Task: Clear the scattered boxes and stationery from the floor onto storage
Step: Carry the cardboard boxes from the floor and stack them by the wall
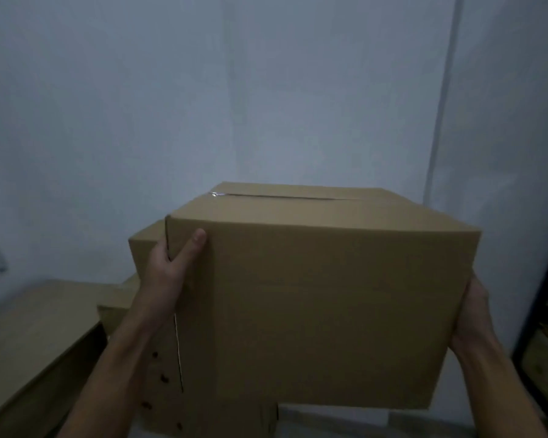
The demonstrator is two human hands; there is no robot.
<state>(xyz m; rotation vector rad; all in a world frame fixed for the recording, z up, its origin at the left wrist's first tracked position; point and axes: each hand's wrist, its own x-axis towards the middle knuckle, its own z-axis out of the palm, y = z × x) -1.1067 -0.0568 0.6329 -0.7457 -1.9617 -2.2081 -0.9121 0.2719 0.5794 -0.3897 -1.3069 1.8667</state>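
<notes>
Pale smooth wall (266, 90), both hands (168, 263) gripping matte rectangular cardboard box (329, 295)

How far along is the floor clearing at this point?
Looks done: cardboard boxes already stacked behind. In hand: the large box, held off the floor between the left hand and right hand. Left: setting it down; the floor and any stationery are out of view.

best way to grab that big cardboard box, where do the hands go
Take the big cardboard box by its two opposite side walls, one hand from each side. It is wide with flat faces and no handles. The left hand wraps the near left edge, thumb in front; the right hand cups the lower right corner.
</notes>
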